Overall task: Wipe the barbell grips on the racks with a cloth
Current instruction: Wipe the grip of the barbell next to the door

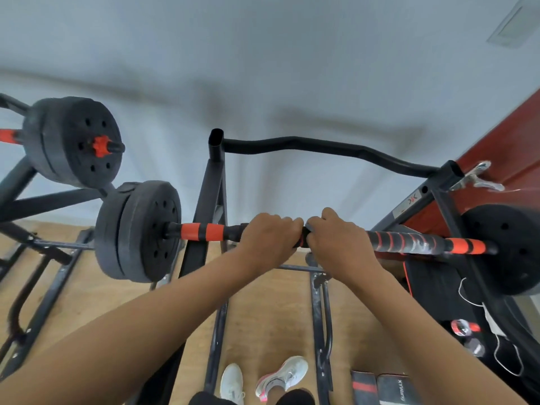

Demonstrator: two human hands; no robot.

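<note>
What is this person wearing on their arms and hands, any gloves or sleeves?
Nothing that shows. The left hand and right hand are ungloved, and no sleeves, watch, bracelet or markings appear anywhere up to the picture's edge.

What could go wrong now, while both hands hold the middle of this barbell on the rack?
1. The left hand and right hand grip the barbell close together; a hard pull might roll it off the rack, and the shoes stand near, below it.
2. No cloth shows plainly under the fingers, so the barbell may get rubbed by bare hands only.
</note>
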